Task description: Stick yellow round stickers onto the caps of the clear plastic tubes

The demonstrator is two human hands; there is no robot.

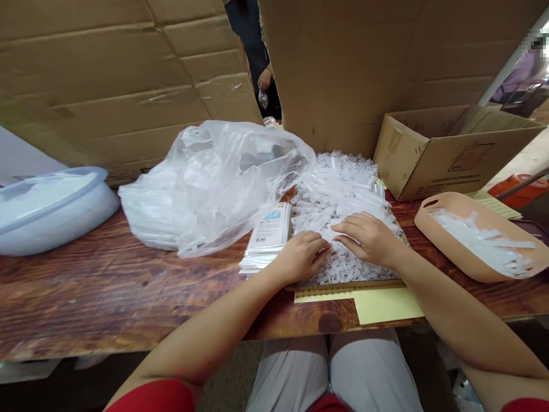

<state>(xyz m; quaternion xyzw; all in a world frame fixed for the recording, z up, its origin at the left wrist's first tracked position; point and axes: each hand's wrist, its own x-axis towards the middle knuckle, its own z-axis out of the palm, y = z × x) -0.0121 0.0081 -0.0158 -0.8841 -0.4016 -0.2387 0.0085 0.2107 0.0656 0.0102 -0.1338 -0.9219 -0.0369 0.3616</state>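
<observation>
Both hands are over a wide heap of small translucent white plastic pieces (pixel 343 189). My left hand (pixel 303 256) is at the heap's near left part, its fingers bent together at the tips; anything between them is too small to name. Just to the right, my right hand (pixel 366 237) has its thumb and forefinger pointing left, with a gap between them and nothing visible inside. The fingertips of the two hands are close but apart. A stack of printed white packets (pixel 270 229) lies left of the heap, beside my left hand.
A large clear plastic bag (pixel 214 183) lies behind the packets. At the far left is a blue basin (pixel 64 220). To the right are a cardboard box (pixel 463 163) and a beige basket (pixel 441 252) of white strips. Yellow sheets (pixel 386 306) lie at the front edge. Behind the cardboard, a person's hand shows.
</observation>
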